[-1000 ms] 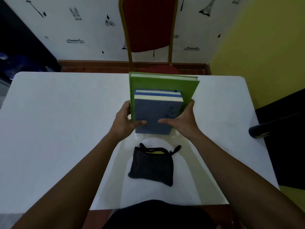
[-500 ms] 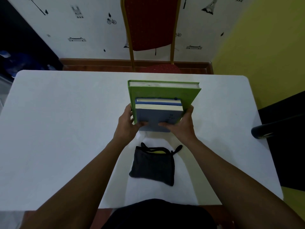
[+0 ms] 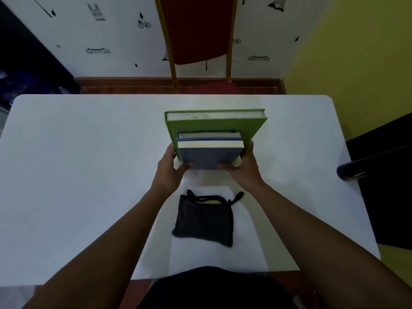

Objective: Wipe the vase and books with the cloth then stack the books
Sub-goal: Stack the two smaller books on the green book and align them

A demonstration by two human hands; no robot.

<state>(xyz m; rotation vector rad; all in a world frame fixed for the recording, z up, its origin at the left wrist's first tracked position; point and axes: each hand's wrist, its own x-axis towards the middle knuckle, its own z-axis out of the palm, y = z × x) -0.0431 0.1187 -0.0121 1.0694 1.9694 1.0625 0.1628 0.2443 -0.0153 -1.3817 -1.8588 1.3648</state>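
While nothing touched it, the dark cloth (image 3: 204, 219) lay folded on the white table (image 3: 78, 175) nearest the person, soft and limp, easy to pinch anywhere. Just beyond it the left hand (image 3: 168, 172) and right hand (image 3: 244, 168) clasped the books from either side, thumbs laid over the near face of the grey-blue book (image 3: 208, 157) and fingers wrapped round the outer edges. A blue-edged book (image 3: 209, 135) sat pressed between that one and the large green book (image 3: 215, 124) behind. All three stood tilted, lower edges at or near the tabletop; whether they rested on it could not be told. Stiff covers should have taken a side squeeze well, though smooth boards might slip against each other, and the bundle looked fairly heavy. No vase appeared. Farthest off stood a red chair (image 3: 196, 30).
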